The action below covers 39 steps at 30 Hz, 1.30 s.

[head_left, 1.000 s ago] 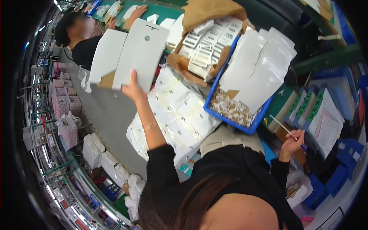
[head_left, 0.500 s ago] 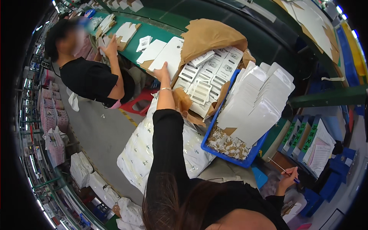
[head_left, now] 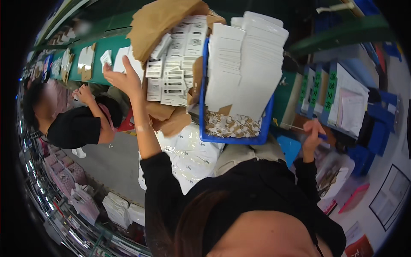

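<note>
My left hand (head_left: 124, 79) is raised with its fingers spread and nothing in it. It is in front of white card sheets (head_left: 132, 61) on the green table, left of an opened brown paper wrapping (head_left: 160, 21) full of small printed cards (head_left: 173, 81). A blue bin (head_left: 235, 140) stands before me. Stacks of white card sheets (head_left: 257, 64) lean in it, and torn card scraps (head_left: 231, 125) lie at its near end. On the right, my right hand (head_left: 314, 133) is closed round a thin rod tool with a blue handle (head_left: 323, 137), slightly blurred.
A co-worker in black (head_left: 77, 124) sits at the left, hands at the green table (head_left: 99, 75). White plastic-wrapped goods (head_left: 188, 158) lie below the brown wrapping. File boxes (head_left: 317, 92) stand on the right, with a green beam (head_left: 334, 36) above.
My left hand has come off the white card sheet it was touching, and its fingers have spread. The view has turned right. My right hand still holds the rod tool.
</note>
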Motion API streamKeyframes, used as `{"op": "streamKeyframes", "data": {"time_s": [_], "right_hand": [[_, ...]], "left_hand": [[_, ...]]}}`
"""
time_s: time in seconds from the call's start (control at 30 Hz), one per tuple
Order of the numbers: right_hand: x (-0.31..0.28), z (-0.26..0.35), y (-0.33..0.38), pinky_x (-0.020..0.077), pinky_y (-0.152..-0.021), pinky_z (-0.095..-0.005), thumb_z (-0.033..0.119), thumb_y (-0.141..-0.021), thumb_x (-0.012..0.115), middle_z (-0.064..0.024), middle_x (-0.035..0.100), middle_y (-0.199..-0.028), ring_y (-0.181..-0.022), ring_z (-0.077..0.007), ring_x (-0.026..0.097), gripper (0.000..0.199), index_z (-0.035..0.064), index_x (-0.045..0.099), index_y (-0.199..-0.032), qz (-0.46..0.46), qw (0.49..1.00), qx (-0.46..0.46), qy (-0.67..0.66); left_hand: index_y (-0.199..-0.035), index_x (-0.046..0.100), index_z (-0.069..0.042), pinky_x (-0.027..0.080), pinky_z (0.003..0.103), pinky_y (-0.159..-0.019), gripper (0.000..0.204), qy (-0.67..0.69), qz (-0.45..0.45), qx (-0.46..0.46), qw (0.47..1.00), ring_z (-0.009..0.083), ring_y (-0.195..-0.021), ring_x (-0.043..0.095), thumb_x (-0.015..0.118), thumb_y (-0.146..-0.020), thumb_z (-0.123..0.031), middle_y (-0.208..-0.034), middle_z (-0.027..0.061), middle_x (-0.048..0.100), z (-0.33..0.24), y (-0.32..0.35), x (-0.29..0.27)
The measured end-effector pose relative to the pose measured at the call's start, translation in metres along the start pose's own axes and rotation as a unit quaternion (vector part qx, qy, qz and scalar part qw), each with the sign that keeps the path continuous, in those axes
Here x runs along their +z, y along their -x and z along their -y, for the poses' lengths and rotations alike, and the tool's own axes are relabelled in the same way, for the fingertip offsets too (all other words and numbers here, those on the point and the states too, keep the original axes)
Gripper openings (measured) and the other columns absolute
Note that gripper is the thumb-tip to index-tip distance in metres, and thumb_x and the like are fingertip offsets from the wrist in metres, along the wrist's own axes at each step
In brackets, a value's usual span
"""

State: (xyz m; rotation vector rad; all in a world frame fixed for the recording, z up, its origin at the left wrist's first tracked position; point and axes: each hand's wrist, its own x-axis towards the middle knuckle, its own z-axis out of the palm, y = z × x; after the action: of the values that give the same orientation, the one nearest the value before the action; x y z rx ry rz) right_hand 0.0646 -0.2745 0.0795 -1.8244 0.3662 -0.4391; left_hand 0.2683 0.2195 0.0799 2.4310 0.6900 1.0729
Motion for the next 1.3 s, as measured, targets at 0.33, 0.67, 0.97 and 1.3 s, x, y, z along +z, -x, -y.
{"op": "streamKeyframes", "data": {"time_s": [0.33,0.67,0.97,1.3], "right_hand": [[0.105,-0.102,-0.050,0.0465,-0.060,-0.0299,0.020,-0.083,0.056,-0.0174,0.053,-0.108,-0.067,-0.0229,0.054,0.041,-0.0002,0.046,-0.118,0.184,0.953,0.170,0.172],[0.116,-0.098,-0.044,0.0452,-0.074,-0.0347,0.021,-0.082,0.057,-0.0174,0.056,-0.094,-0.079,-0.0297,0.055,0.039,-0.0029,0.048,-0.111,0.199,0.954,0.154,0.165],[0.070,-0.057,-0.009,0.0448,-0.073,-0.0325,0.013,-0.081,0.057,-0.0123,0.056,-0.094,-0.079,-0.0267,0.055,0.029,0.0033,0.049,-0.108,0.219,0.968,0.063,0.103],[0.047,-0.062,0.054,0.0406,-0.059,-0.0242,0.007,-0.084,0.053,-0.0050,0.054,-0.085,-0.065,-0.0139,0.048,0.018,0.0053,0.049,-0.101,0.333,0.937,-0.102,0.020]], "left_hand": [[-0.121,0.035,0.006,0.036,0.039,-0.091,0.067,0.066,0.356,0.019,0.932,0.0370,-0.103,0.042,0.068,-0.066,-0.013,-0.116,0.0237,0.041,-0.101,0.245,0.004],[-0.113,0.039,0.002,0.031,0.039,-0.090,0.066,0.003,0.356,-0.071,0.932,0.0324,-0.095,0.040,0.073,-0.058,-0.011,-0.109,0.0210,0.040,-0.100,0.246,0.013],[-0.101,0.042,-0.003,0.036,0.036,-0.086,0.059,0.265,0.313,-0.013,0.912,0.0279,-0.092,0.045,0.075,-0.053,-0.006,-0.103,0.0148,0.046,-0.050,0.281,-0.047],[-0.095,0.044,-0.005,0.041,0.034,-0.082,0.051,0.431,0.317,-0.120,0.836,0.0244,-0.089,0.050,0.074,-0.054,-0.003,-0.096,0.0098,0.052,-0.012,0.323,-0.064]]}}
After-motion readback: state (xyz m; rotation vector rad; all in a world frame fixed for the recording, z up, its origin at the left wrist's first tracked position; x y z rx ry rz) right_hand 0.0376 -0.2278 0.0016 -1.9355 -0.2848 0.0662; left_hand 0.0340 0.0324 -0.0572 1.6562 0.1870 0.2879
